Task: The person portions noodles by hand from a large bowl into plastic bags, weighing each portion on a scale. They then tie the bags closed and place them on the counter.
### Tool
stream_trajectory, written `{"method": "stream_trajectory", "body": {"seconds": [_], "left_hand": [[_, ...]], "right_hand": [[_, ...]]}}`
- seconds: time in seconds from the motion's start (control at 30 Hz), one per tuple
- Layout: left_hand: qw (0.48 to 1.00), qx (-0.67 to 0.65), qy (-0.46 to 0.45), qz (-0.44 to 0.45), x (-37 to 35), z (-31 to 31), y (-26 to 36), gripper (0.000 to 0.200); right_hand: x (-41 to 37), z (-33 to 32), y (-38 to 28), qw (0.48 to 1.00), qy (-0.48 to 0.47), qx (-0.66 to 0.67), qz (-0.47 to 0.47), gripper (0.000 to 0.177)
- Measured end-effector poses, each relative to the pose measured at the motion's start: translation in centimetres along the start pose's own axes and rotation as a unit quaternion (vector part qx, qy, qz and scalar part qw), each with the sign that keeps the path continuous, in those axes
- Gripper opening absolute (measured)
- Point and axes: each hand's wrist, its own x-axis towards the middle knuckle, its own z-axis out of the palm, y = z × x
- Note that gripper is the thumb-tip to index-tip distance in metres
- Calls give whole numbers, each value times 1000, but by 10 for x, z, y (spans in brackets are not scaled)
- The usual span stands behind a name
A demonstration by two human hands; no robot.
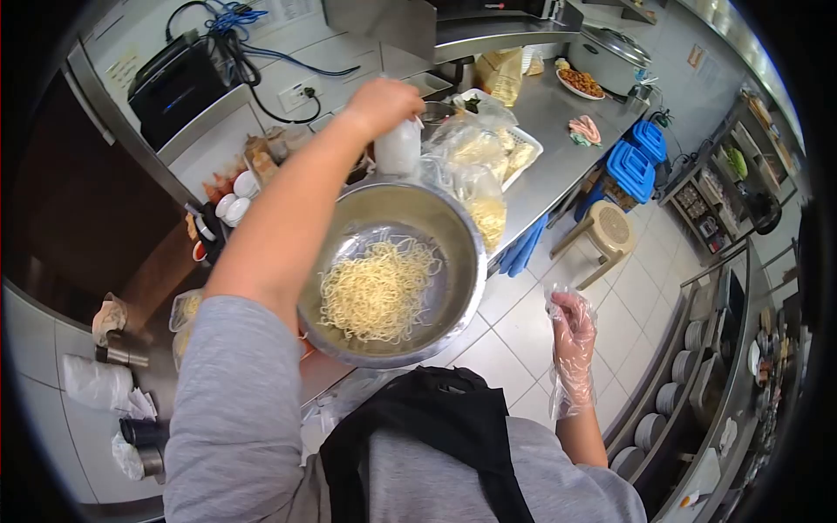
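Observation:
My bare left hand (pixel 384 106) reaches over the far side of a large metal bowl, its fingers closed round the top of a white, cloudy plastic container (pixel 399 150). The container's top is hidden by the hand. Below my forearm, the metal bowl (pixel 458 301) holds a loose heap of pale yellow noodles (pixel 379 292). Off to the right, away from the bowl and above the floor, is my right hand (pixel 573 344) in a clear plastic glove. Its fingers are curled in, and I see nothing held in them.
Clear bags of noodles (pixel 485 209) crowd the steel counter (pixel 558 144) beyond the bowl. Farther back are a plate of browned food (pixel 581 84) and a large lidded pot (pixel 606 59). A stool (pixel 608 228) stands on the floor, and plate racks (pixel 667 398) line the right.

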Motion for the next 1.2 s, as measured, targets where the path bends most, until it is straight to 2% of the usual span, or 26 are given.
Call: {"method": "stream_trajectory", "body": {"seconds": [0.07,0.23,0.33,0.4,0.43,0.47,0.5,0.53,0.57,0.6,0.63,0.7,0.77,0.8,0.83,0.87,0.9,0.93,0.97,1.0,1.03,1.07,1.1,1.13,1.17,1.2], "left_hand": [[974,-209,65,-67,4,-4,-16,17],[944,-256,173,-112,2,-25,-41,18],[956,-169,192,-141,-20,-66,-50,18],[924,-374,47,-68,-55,-127,-67,73],[925,-237,285,-82,-53,-119,-35,42],[857,-79,502,-86,-53,-113,8,18],[879,-20,475,41,-74,-120,37,21],[888,-21,448,100,-100,-120,81,26],[919,-29,355,170,-128,-117,119,24],[907,-25,353,229,-149,-108,156,21],[903,-107,322,263,-172,-93,185,25],[859,-123,385,314,-199,-90,194,30],[847,-23,480,226,-230,-93,157,33],[851,-18,477,220,-241,-90,145,33],[889,-182,403,118,-253,-85,133,34],[887,-337,314,11,-265,-79,122,35],[845,-479,214,-97,-276,-72,114,37],[765,-601,109,-203,-287,-67,106,38],[651,-697,2,-300,-297,-64,100,40],[508,-764,-102,-383,-307,-63,95,42],[508,-762,-98,-390,-317,-66,100,42],[417,-832,-59,-360,-327,-71,112,39],[320,-890,-20,-324,-334,-75,121,35],[287,-858,28,-424,-333,-99,116,32],[285,-857,30,-428,-337,-97,109,32],[390,-786,195,-438,-343,-95,101,34]], "right_hand": [[1,-18,25,1000,3,15,17,18],[16,-22,32,991,-34,75,102,16],[31,-5,27,993,-77,50,71,18],[45,11,6,984,-105,93,107,20],[51,19,-2,972,-124,134,150,23],[59,26,-3,945,-166,209,187,33],[64,35,-14,944,-171,210,187,33],[67,46,-34,871,-245,363,222,36],[67,58,-51,767,-310,504,249,40],[66,70,-65,765,-314,505,248,40],[63,82,-77,775,-345,478,229,43],[60,96,-83,780,-382,449,209,46],[58,110,-78,806,-434,372,153,46],[58,112,-81,783,-472,370,164,48],[55,116,-84,779,-479,370,165,48],[52,120,-88,766,-509,359,158,47],[49,125,-92,754,-538,347,151,46],[48,130,-98,742,-566,334,127,44],[47,137,-102,738,-574,333,125,44],[46,145,-107,743,-592,302,82,42],[45,153,-111,745,-608,271,38,41],[43,160,-113,779,-587,221,-11,40],[40,170,-119,775,-591,222,-9,40],[38,183,-128,837,-512,102,-166,43],[35,196,-138,857,-406,-21,-316,47],[28,210,-151,880,-277,-35,-384,62]]}}
